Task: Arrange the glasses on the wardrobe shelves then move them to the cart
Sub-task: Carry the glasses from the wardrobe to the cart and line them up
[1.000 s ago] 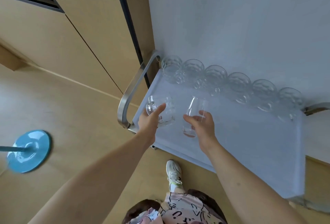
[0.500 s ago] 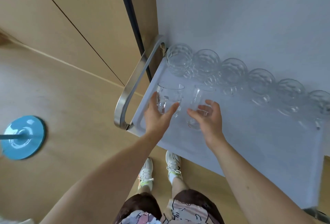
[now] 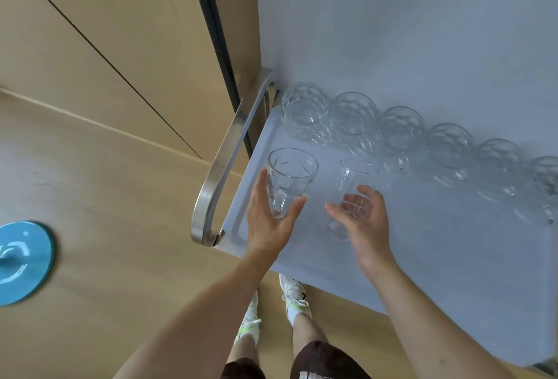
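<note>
Left hand point(image 3: 268, 221) wrapped round a cut glass point(image 3: 288, 180), standing up near the left edge of the cart top point(image 3: 437, 257), close to the metal handle point(image 3: 225, 164). Right hand point(image 3: 367, 224) curled round a smooth glass point(image 3: 351, 194) just beside it, fingers loose but touching. Six round glasses point(image 3: 401, 129) lined up along the back edge. Blue disc point(image 3: 21, 260) down on the floor.

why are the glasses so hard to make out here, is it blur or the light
Head view: mostly clear glass on a pale tray; the right hand's glass nearly vanishes against the cart top; the back row of glasses smears toward the right edge; the wide lens bends the cart handle.
</note>
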A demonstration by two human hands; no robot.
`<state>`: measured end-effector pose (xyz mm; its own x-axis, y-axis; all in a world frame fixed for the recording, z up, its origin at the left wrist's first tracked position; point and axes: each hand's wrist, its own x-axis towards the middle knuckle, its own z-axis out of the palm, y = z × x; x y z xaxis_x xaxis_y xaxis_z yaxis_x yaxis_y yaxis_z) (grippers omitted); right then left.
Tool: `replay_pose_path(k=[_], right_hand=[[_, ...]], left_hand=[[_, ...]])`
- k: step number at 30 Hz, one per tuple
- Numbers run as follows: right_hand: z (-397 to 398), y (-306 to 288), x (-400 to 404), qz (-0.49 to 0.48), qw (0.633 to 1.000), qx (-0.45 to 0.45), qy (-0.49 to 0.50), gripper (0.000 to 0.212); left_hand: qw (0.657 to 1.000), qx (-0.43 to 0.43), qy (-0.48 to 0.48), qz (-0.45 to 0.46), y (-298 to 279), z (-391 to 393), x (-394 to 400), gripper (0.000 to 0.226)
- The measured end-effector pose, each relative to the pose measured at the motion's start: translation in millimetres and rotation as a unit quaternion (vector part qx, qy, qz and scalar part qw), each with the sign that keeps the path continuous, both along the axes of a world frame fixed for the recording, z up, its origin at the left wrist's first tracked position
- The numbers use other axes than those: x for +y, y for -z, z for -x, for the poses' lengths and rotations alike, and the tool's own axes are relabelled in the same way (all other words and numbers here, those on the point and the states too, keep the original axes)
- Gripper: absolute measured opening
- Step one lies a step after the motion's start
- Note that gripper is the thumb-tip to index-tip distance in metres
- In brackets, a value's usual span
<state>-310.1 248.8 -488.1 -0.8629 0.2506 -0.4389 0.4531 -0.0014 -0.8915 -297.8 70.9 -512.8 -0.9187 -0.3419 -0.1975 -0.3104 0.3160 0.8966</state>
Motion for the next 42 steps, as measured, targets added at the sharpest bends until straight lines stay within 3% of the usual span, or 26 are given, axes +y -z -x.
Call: replay_pose_path(k=[12, 19, 23, 26, 32, 42], right_hand=[[-31.1, 5.3, -17.8, 0.016, 1.000, 0.001, 0.026, 0.069], [-50.2, 1.3, -23.8, 0.027, 0.998, -0.005, 0.058, 0.072], [-56.4, -3.3, -24.7, 0.021, 0.998, -0.004, 0.061, 0.067], [-55.6, -9.7, -23.0, 0.022, 0.997, 0.002, 0.072, 0.068], [-46.4, -17.4, -15.6, 0.018, 0.997, 0.006, 0.076, 0.066], [-28.0, -19.1, -3.3, 0.013, 0.996, 0.013, 0.087, 0.072]], left_hand=[[0.999, -0.018, 0.014, -0.039, 10.8, -47.2, -8.3, 0.095], [0.996, -0.006, 0.087, 0.028, -15.2, -52.4, -20.4, 0.109], [0.982, 0.037, 0.147, 0.110, -33.1, -31.9, -25.2, 0.106], [0.979, -0.012, 0.160, 0.129, -47.5, -11.2, -23.2, 0.106], [0.985, -0.091, 0.089, 0.120, -57.8, 20.6, -8.5, 0.112], [0.986, -0.139, -0.053, 0.072, -64.4, 72.4, 22.7, 0.111]])
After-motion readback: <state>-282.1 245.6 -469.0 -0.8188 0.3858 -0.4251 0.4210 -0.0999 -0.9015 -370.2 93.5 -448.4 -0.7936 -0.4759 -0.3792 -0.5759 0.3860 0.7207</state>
